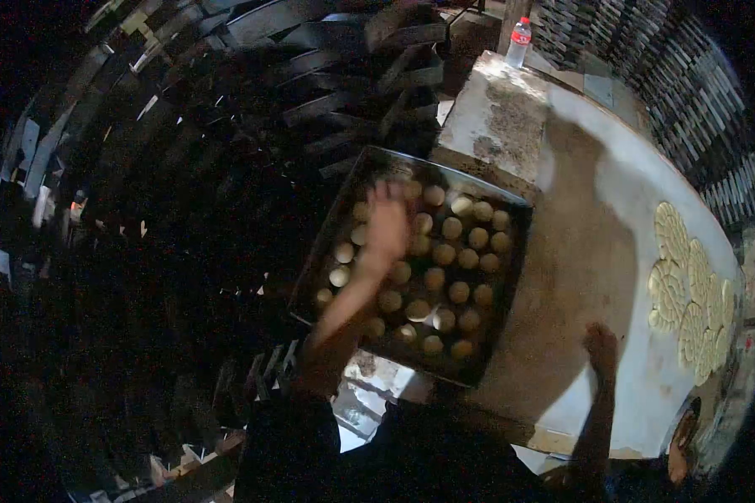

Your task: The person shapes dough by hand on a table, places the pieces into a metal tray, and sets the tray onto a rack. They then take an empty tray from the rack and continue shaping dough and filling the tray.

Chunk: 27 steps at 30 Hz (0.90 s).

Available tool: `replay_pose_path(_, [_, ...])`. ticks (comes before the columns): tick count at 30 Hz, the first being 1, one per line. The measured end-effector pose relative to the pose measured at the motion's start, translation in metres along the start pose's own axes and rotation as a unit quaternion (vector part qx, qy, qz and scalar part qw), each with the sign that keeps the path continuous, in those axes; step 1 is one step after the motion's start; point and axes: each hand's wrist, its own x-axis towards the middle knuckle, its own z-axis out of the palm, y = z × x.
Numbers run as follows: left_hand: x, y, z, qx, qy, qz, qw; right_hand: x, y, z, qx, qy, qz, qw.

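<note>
My left hand reaches over the far left part of a dark square tray, its fingers stretched out and slightly blurred. Rows of round, pale dough balls sit in the tray. The hand covers some of them, and whether it touches any is hard to see. My right hand is on or just above the floured worktable, right of the tray. Its fingers look curled in, and shadow hides whether anything is inside.
Flat, pale dough pieces with ridges lie in overlapping groups on the table's right side. A bottle with a red cap stands at the far end, beyond a rough block. Part of another person's arm seems to show at lower right.
</note>
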Motion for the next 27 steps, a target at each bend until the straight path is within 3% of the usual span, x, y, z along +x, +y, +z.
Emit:
replay_pose_path(2, [0.035, -0.059, 0.009, 0.125, -0.020, -0.060, 0.990, 0.178, -0.145, -0.079, 0.327, -0.097, 0.211, 0.916])
replay_pose_path(3, [0.042, -0.080, 0.016, 0.156, -0.031, -0.074, 0.984, 0.229, -0.183, -0.068, 0.361, 0.025, 0.137, 0.922])
replay_pose_path(4, [0.043, -0.094, 0.023, 0.184, -0.035, -0.082, 0.979, 0.286, -0.249, -0.126, 0.399, 0.033, 0.091, 0.912])
replay_pose_path(5, [0.042, -0.102, 0.027, 0.205, -0.026, -0.080, 0.975, 0.325, -0.272, -0.091, 0.466, 0.170, -0.037, 0.867])
replay_pose_path(6, [0.038, -0.106, 0.029, 0.217, -0.002, -0.071, 0.974, 0.365, -0.306, -0.124, 0.378, 0.183, -0.099, 0.902])
replay_pose_path(8, [0.021, -0.099, 0.018, 0.191, 0.059, -0.042, 0.979, 0.429, -0.351, -0.090, 0.422, 0.212, -0.136, 0.871])
replay_pose_path(9, [0.008, -0.089, 0.001, 0.141, 0.079, -0.035, 0.986, 0.458, -0.360, -0.057, 0.428, 0.143, -0.142, 0.881])
replay_pose_path(10, [-0.008, -0.069, -0.032, 0.045, 0.075, -0.043, 0.995, 0.468, -0.371, -0.026, 0.359, 0.085, -0.101, 0.924])
replay_pose_path(11, [-0.024, -0.048, -0.066, -0.052, 0.074, -0.052, 0.995, 0.472, -0.372, 0.019, 0.258, 0.018, -0.118, 0.959])
replay_pose_path(13, [-0.083, -0.023, -0.094, -0.059, 0.146, -0.075, 0.985, 0.451, -0.368, 0.009, 0.244, -0.102, -0.111, 0.958])
replay_pose_path(15, [-0.168, -0.040, -0.085, -0.077, 0.218, -0.120, 0.965, 0.406, -0.341, 0.021, 0.319, 0.074, -0.148, 0.933])
replay_pose_path(16, [-0.199, -0.033, -0.082, -0.038, 0.234, -0.180, 0.955, 0.369, -0.321, 0.006, 0.308, 0.112, -0.111, 0.938])
replay_pose_path(17, [-0.230, -0.027, -0.080, -0.003, 0.244, -0.240, 0.940, 0.335, -0.301, 0.020, 0.340, 0.271, -0.103, 0.895])
replay_pose_path(18, [-0.245, 0.008, -0.096, 0.069, 0.216, -0.333, 0.915, 0.291, -0.301, -0.051, 0.190, 0.287, -0.055, 0.937])
replay_pose_path(19, [-0.271, 0.009, -0.073, 0.052, 0.201, -0.324, 0.923, 0.266, -0.306, -0.067, -0.186, 0.350, -0.063, 0.916])
replay_pose_path(20, [-0.300, 0.001, -0.033, 0.034, 0.184, -0.316, 0.930, 0.239, -0.309, -0.082, -0.538, 0.359, -0.056, 0.761])
replay_pose_path(21, [-0.316, 0.002, -0.002, 0.013, 0.168, -0.307, 0.937, 0.205, -0.298, -0.075, -0.505, 0.303, -0.075, 0.805])
replay_pose_path(22, [-0.310, 0.018, 0.015, 0.091, 0.132, -0.320, 0.934, 0.168, -0.287, -0.060, -0.127, 0.178, -0.079, 0.973])
replay_pose_path(23, [-0.287, 0.040, 0.007, 0.117, 0.022, -0.439, 0.891, 0.138, -0.272, -0.036, 0.185, 0.071, -0.004, 0.980])
replay_pose_path(24, [-0.264, 0.064, -0.003, 0.151, -0.117, -0.530, 0.826, 0.118, -0.262, -0.015, 0.284, 0.008, 0.073, 0.956])
replay_pose_path(26, [-0.284, 0.038, 0.027, -0.035, 0.111, -0.425, 0.897, 0.097, -0.254, 0.003, 0.319, -0.029, 0.090, 0.943])
replay_pose_path(27, [-0.275, 0.054, 0.005, -0.190, 0.175, -0.291, 0.921, 0.094, -0.253, 0.003, 0.350, -0.034, 0.093, 0.932])
